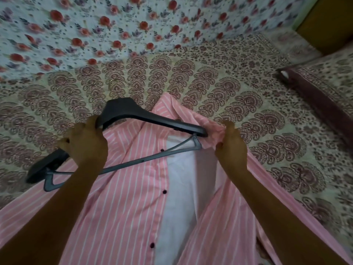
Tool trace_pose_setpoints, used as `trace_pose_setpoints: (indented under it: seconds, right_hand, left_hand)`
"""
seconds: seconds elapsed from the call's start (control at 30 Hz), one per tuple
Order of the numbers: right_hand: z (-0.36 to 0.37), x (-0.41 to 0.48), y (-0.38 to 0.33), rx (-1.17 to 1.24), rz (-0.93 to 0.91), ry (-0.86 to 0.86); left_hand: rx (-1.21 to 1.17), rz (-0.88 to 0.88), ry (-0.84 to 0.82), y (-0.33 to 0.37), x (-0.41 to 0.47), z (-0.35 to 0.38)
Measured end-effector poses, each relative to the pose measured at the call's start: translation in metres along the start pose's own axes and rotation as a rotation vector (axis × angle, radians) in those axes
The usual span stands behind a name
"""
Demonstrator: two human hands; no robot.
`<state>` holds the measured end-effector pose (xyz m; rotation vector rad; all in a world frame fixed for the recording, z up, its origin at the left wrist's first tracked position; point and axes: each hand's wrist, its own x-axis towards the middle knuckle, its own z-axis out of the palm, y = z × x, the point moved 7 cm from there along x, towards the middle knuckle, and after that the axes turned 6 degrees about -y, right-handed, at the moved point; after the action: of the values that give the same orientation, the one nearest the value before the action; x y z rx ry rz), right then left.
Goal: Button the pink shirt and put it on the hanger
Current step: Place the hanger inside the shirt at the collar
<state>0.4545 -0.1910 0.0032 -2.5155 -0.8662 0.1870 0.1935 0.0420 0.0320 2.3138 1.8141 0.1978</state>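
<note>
bed: beige bedspread (191, 77) with maroon paisley print | far side: white sheet (95, 25) with red roses | right: matching pillow (324, 88) | corner: yellow-brown wall (332, 20) | light: dim

shirt (122, 197) spread open on bedsheet (238, 96) | hanger (152, 121) above shirt's collar end, one end inside right shoulder | left hand (86, 142) on hanger's middle | right hand (231, 148) on shirt's right shoulder | second sheet (95, 25) behind | pillow (324, 88) far right
</note>
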Motion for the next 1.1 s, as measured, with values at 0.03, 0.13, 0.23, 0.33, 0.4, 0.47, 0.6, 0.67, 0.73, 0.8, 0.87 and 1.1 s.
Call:
trace_pose_setpoints:
  seconds: [0.03, 0.13, 0.23, 0.33, 0.4, 0.47, 0.6, 0.67, 0.73, 0.8, 0.87, 1.1]
  right_hand:
    - [-0.006, 0.002, 0.004, 0.0, -0.003, 0.063]
    - [-0.021, 0.009, 0.021, 0.178, 0.122, 0.191]
    - [-0.018, 0.013, 0.044, 0.542, 0.394, 0.247]
    - [-0.006, 0.015, 0.033, 0.994, 0.443, 0.13]
    - [0.0, 0.011, 0.014, 1.114, 0.435, -0.022]
    - [0.007, 0.005, -0.004, 1.196, 0.399, -0.166]
    - [0.022, -0.004, -0.023, 1.05, 0.216, -0.385]
    - [0.027, -0.005, -0.026, 0.822, 0.06, -0.484]
    - [0.031, -0.005, -0.021, 0.59, -0.06, -0.544]
    - [0.026, -0.004, -0.014, 0.27, -0.153, -0.468]
    - [0.003, 0.005, -0.001, 0.111, -0.125, -0.188]
    - [0.014, 0.052, 0.003, -0.028, -0.057, -0.141]
  left_hand:
    - [-0.001, -0.001, 0.004, 0.0, 0.001, -0.001]
    - [0.011, -0.009, 0.004, -0.003, 0.001, 0.0]
    - [0.067, -0.001, -0.024, -0.004, -0.003, 0.007]
    - [0.092, 0.017, -0.054, 0.007, -0.009, 0.022]
    - [0.085, 0.034, -0.066, 0.023, -0.012, 0.032]
    - [0.058, 0.052, -0.084, 0.045, -0.014, 0.041]
    - [-0.042, 0.07, -0.099, 0.094, -0.014, 0.053]
    - [-0.056, 0.113, -0.096, 0.118, -0.016, 0.059]
    - [-0.057, 0.18, -0.089, 0.139, -0.021, 0.066]
    - [-0.078, 0.246, -0.076, 0.153, -0.026, 0.072]
    - [-0.109, 0.271, -0.072, 0.157, -0.025, 0.077]
    - [-0.136, 0.342, -0.037, 0.165, -0.025, 0.069]
